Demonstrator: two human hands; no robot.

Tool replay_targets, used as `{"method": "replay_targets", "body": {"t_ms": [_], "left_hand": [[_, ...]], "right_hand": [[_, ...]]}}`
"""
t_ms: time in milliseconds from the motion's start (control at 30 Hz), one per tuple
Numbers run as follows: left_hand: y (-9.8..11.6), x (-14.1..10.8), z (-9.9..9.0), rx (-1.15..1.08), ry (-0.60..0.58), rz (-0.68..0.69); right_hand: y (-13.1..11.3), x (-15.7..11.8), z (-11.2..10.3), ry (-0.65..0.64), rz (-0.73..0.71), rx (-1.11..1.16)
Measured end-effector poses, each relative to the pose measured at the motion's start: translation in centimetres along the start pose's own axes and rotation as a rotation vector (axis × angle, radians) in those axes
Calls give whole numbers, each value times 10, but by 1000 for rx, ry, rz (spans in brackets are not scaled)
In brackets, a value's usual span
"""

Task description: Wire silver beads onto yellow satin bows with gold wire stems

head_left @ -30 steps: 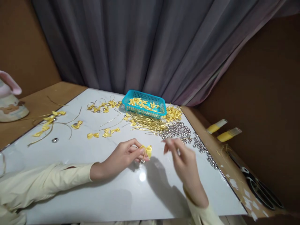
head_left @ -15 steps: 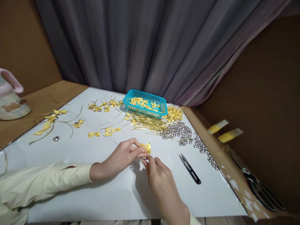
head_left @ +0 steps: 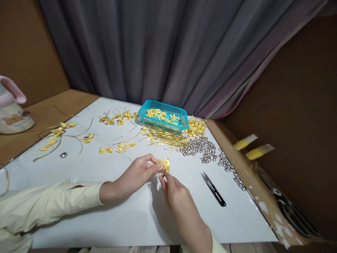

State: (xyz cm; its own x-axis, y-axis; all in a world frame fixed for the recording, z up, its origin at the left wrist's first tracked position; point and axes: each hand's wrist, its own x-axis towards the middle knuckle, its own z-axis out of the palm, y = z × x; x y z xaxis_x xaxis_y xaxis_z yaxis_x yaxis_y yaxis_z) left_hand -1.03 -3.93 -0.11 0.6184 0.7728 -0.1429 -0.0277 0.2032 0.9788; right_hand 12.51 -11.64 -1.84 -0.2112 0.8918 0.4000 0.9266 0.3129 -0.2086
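Legible text, from where I stand: none. Jug [head_left: 15,128] at nine o'clock: brown printed figure [head_left: 13,119], no readable words. Yellow tubes [head_left: 257,152] at three o'clock and scissors [head_left: 282,203] at four: no brand or number readable.

Grey-purple curtain [head_left: 147,49] between brown side walls [head_left: 295,91].

On the bench [head_left: 81,100], a white sheet [head_left: 110,225], a mug [head_left: 14,117] at left, scissors [head_left: 287,209] and scraps [head_left: 263,207] at right. On the sheet, a blue basket [head_left: 162,127] toward the back, wires [head_left: 168,139] just before it, bows [head_left: 105,150] scattered leftward, beads [head_left: 201,144] massed rightward, snips [head_left: 219,200] nearer.
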Motion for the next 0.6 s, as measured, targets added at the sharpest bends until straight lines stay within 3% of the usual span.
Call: {"method": "replay_targets", "body": {"t_ms": [167, 333, 500, 600], "left_hand": [[-2, 0, -2, 30, 4, 13], [-2, 2, -3, 25, 25, 10], [-1, 4, -5, -26, 31, 35], [-2, 5, -6, -43, 40, 57]], "right_hand": [[9, 4, -6, -153, 168, 347], [14, 5, -20, -279, 256, 543], [19, 1, -30, -244, 271, 660], [28, -1, -37, -172, 358, 758]]}}
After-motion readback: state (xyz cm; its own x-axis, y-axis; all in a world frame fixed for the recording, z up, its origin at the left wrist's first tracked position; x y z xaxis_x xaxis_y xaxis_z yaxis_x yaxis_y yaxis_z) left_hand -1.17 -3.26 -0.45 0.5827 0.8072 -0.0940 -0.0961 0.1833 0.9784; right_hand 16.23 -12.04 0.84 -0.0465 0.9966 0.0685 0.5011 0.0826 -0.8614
